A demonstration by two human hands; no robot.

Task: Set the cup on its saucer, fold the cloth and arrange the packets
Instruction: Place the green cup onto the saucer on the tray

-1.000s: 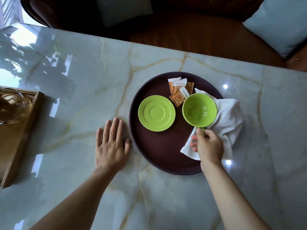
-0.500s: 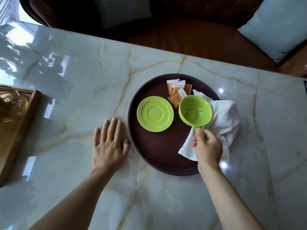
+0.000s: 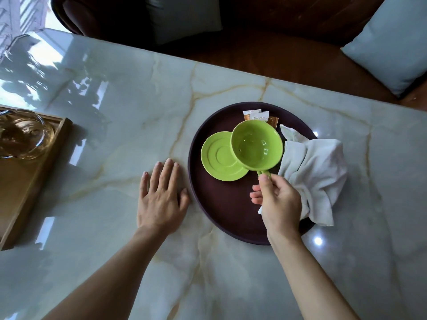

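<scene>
A green cup (image 3: 256,146) hangs in the air above the dark round tray (image 3: 221,204), held by its handle in my right hand (image 3: 277,202). The cup overlaps the right edge of the green saucer (image 3: 219,158), which lies flat on the tray. Behind the cup, orange and white packets (image 3: 258,117) lie at the tray's far side, partly hidden by it. A crumpled white cloth (image 3: 316,172) drapes over the tray's right rim. My left hand (image 3: 161,197) rests flat on the marble table, fingers spread, just left of the tray.
A wooden tray (image 3: 30,181) with a glass vessel (image 3: 23,137) sits at the table's left edge. A dark sofa with pale cushions (image 3: 390,42) runs behind the table's far edge. The marble table (image 3: 115,112) shows bright reflections.
My right hand has lifted the cup off the cloth and carried it left, over the saucer's right edge. My left hand has stayed flat on the table.
</scene>
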